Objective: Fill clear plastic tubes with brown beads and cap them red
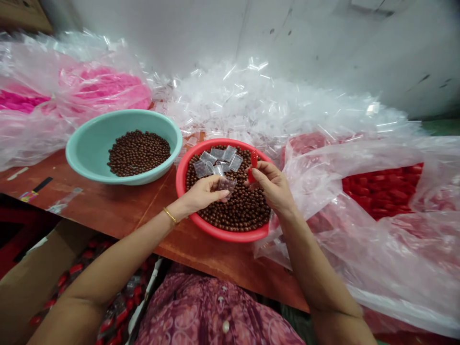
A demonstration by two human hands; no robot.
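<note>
My left hand point(206, 191), with a gold bracelet at the wrist, pinches a small clear plastic case point(227, 185). Between the fingertips of my right hand point(275, 188) is a small red plastic piece point(254, 159), held upright. Both hands are over a red basin point(223, 234), apart from each other. Round brown beads point(240, 213) fill much of this basin. On top of them lies a loose pile of clear plastic cases point(217, 154), just beyond my left hand.
A teal basin point(84, 146) with more brown beads point(138, 153) stands to the left. Clear plastic cases point(244, 96) heap along the wall. Bags of pink pieces point(104, 88) sit back left; a bag of red pieces point(383, 189) lies right. Below left, a carton point(32, 292) holds red-and-clear items.
</note>
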